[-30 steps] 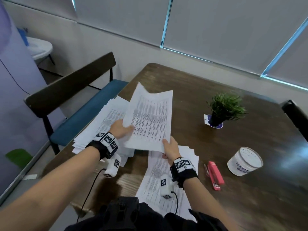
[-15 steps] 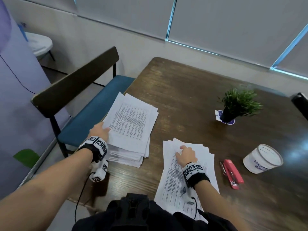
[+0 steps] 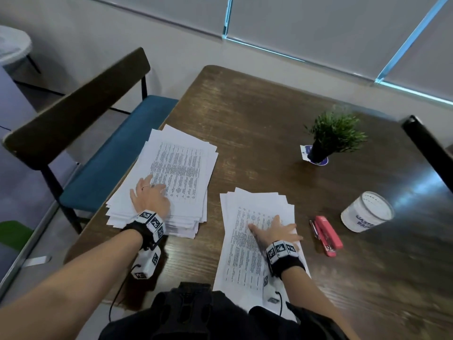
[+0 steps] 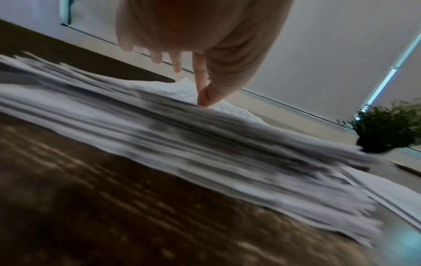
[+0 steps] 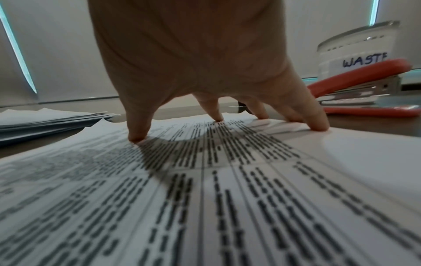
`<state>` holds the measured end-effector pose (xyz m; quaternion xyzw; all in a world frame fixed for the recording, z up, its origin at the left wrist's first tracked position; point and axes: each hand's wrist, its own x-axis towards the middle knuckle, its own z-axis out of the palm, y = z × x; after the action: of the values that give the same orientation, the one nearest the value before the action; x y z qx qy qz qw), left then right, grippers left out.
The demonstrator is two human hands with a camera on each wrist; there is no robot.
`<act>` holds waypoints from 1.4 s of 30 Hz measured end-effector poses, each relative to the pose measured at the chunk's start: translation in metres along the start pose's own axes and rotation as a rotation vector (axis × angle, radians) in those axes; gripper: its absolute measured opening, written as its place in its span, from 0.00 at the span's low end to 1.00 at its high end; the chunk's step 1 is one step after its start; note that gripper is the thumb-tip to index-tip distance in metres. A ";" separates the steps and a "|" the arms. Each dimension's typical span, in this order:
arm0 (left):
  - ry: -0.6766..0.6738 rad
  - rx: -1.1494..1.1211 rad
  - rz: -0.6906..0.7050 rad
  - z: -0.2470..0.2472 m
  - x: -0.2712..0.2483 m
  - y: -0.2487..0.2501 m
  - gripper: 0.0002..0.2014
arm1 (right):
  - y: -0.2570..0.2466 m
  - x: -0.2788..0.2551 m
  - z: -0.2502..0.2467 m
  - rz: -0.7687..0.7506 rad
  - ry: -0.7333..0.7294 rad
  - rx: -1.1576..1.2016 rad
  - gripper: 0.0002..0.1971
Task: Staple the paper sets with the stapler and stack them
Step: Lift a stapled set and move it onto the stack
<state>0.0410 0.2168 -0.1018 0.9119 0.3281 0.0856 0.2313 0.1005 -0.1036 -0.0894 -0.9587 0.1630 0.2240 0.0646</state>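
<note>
Right then, the right hand (image 3: 274, 231) lay flat with straight fingers on the loose paper set (image 3: 247, 253) at lower middle, nearest the pink stapler (image 3: 327, 235) just right of it, lengthwise, while the left hand (image 3: 149, 197) pressed flat on the big stack (image 3: 181, 168).

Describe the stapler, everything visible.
The stapler is a small desk model with a coral-red top and base, looking like plastic, and a grey metal magazine between them. It lies flat and closed on the wooden table, right of the near paper pile, with a pen alongside and the white tub beyond. Neither hand touches it.
</note>
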 end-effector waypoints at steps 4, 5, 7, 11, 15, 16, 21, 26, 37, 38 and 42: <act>0.012 -0.014 0.215 0.016 -0.015 0.026 0.15 | -0.025 -0.004 0.001 -0.034 -0.039 -0.024 0.58; -0.012 -0.020 0.268 0.020 -0.018 0.034 0.15 | -0.029 -0.004 0.001 -0.043 -0.050 -0.046 0.57; -0.087 -0.048 0.375 0.031 -0.023 0.051 0.15 | -0.034 0.003 -0.003 -0.082 -0.065 -0.099 0.52; -0.292 0.034 0.550 0.053 -0.020 0.089 0.18 | -0.019 0.030 -0.025 -0.168 0.029 -0.099 0.37; -0.492 0.202 0.490 0.067 -0.011 0.122 0.28 | 0.015 0.059 -0.045 -0.090 0.179 -0.174 0.29; -0.519 0.205 0.432 0.071 -0.010 0.127 0.33 | 0.025 0.064 -0.047 -0.043 0.201 -0.203 0.28; -0.558 0.137 0.323 0.080 0.000 0.139 0.53 | 0.063 0.079 -0.053 0.084 0.238 -0.233 0.21; -0.566 0.069 0.377 0.087 -0.011 0.143 0.52 | 0.072 0.087 -0.060 0.019 0.259 -0.154 0.17; -0.474 -0.110 0.282 0.092 -0.026 0.157 0.49 | 0.044 0.075 -0.062 -0.189 0.413 0.168 0.16; -0.453 -0.028 0.285 0.092 -0.026 0.156 0.46 | 0.040 0.072 -0.062 -0.229 0.413 0.191 0.15; -0.513 0.042 0.349 0.088 -0.024 0.155 0.39 | 0.015 0.058 -0.051 -0.388 0.276 0.169 0.16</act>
<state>0.1368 0.0641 -0.1054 0.9509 0.0995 -0.1157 0.2694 0.1654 -0.1447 -0.0706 -0.9847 0.0014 0.0600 0.1635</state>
